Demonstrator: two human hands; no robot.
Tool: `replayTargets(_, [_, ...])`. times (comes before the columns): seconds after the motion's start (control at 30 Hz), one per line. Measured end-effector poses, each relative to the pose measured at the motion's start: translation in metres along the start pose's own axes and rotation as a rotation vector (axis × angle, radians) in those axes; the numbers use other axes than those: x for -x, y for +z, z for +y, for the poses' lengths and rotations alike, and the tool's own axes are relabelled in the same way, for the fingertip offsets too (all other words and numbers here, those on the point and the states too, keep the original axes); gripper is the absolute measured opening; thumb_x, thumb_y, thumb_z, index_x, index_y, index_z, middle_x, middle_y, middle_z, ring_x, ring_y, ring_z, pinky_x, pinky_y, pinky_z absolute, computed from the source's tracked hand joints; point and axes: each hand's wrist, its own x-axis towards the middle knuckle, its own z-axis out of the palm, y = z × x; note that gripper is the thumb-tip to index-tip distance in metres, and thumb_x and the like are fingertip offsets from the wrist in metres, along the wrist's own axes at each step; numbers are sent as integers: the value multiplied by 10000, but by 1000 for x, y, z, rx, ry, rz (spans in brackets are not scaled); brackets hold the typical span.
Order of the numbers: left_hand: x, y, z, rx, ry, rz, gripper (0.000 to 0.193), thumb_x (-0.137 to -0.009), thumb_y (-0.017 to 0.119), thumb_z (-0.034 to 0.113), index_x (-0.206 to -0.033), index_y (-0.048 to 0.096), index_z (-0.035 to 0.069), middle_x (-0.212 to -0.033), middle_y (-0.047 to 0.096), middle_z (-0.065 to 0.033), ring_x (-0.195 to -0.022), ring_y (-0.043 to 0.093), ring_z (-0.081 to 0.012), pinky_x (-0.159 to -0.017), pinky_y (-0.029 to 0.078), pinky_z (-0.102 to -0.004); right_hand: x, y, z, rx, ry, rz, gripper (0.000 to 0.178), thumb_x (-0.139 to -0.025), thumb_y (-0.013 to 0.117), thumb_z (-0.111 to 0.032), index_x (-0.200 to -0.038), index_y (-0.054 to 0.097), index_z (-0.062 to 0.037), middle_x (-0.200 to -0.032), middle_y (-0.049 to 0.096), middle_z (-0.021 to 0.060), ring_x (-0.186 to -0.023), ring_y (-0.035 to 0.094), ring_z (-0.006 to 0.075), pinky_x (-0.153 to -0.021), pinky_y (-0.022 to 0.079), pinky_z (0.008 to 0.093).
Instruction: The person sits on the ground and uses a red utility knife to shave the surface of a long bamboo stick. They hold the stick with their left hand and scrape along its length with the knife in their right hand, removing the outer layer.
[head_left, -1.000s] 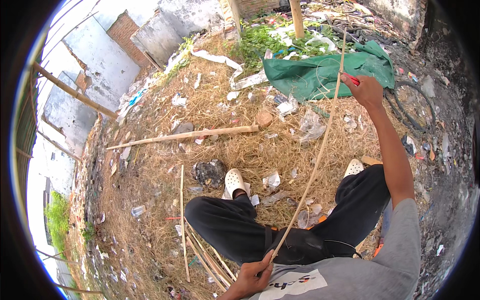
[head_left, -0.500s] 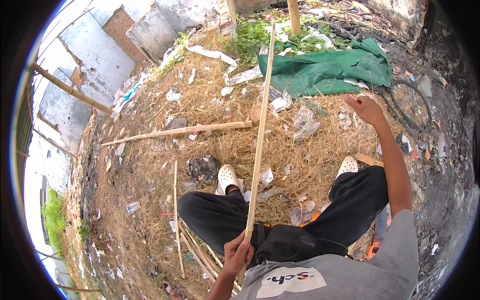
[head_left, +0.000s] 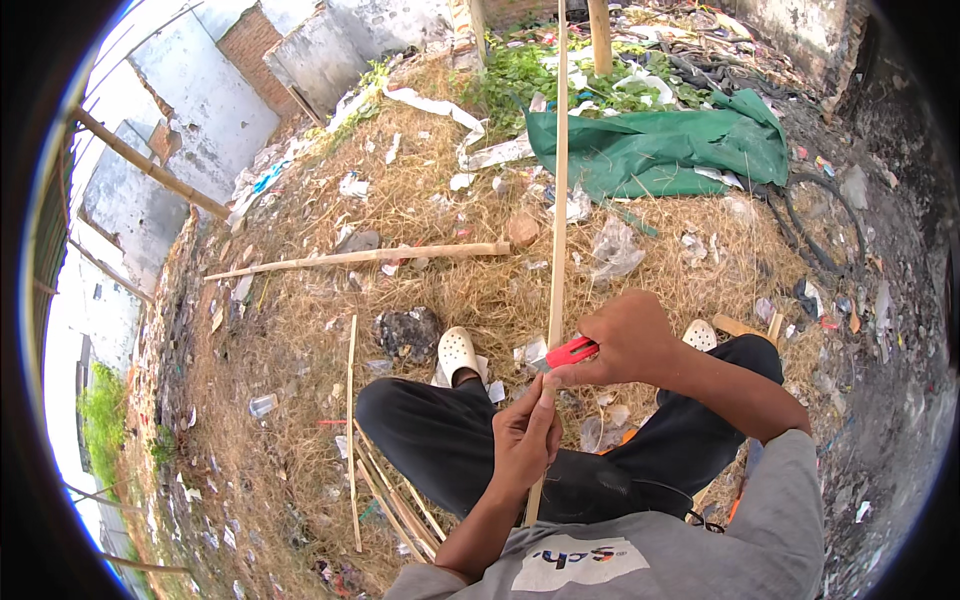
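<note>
My left hand (head_left: 527, 437) is closed around a long pale bamboo strip (head_left: 559, 220) that stands up from my lap and runs past the top of the view. In my right hand (head_left: 630, 342) is a red utility knife (head_left: 572, 351), gripped by its handle. Its blade end lies against the strip, just above my left fingers. Part of the strip's lower end is hidden behind my left hand. Several thinner bamboo strips (head_left: 400, 505) lie beside my left thigh, and one more slat (head_left: 352, 430) rests on the grass left of them.
A bamboo pole (head_left: 360, 262) lies across the dry grass ahead. Farther right a green tarp (head_left: 655, 150) is spread, with a black hose (head_left: 815, 225) beside it. A dark lump (head_left: 408, 334) sits by my left shoe (head_left: 457, 351). Plastic scraps litter the ground.
My right hand has come in from the far right with the knife to the bamboo strip. My left hand has risen along with the strip, which now stands more upright.
</note>
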Motion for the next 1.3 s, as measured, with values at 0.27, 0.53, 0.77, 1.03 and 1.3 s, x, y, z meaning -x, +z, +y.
replayTargets(0.27, [9,0,-4,-155,112,113,394,-1014,488,121,-1387,474,-4,-576,445,55,-475,371,-7,-424,311,-187,-1,1,7,36,-24,33,713,-638,634,-804,-473,584,-112,-406,478,48,-357,492,245,-406,371,356])
replayTargets(0.53, [13,-6,4,-168,57,76,409,-1008,494,121,-1390,461,-25,-621,462,60,-497,364,-2,-442,311,-182,-14,6,25,120,-33,222,731,-617,645,-808,-446,513,-109,-403,444,45,-355,473,248,-395,348,358])
replayTargets(0.77, [21,-5,2,-102,5,107,408,-1009,487,116,-1390,460,-26,-624,449,65,-504,366,-4,-447,306,-180,-14,11,18,44,14,145,705,-632,681,-754,-461,484,-99,-418,439,69,-378,473,278,-422,362,385])
replayTargets(1.03, [32,-6,2,-196,-18,45,422,-1011,505,157,-1396,462,-12,-654,440,73,-571,384,1,-504,315,-173,-17,12,42,141,-4,178,691,-580,690,-767,-462,499,-114,-433,443,52,-397,465,257,-452,355,380])
replayTargets(1.3, [39,-11,6,-284,-14,17,434,-1009,508,143,-1405,444,-23,-687,451,70,-596,392,-4,-519,327,-171,-21,9,53,146,-29,254,723,-542,689,-802,-451,514,-106,-394,400,53,-370,456,252,-418,357,370])
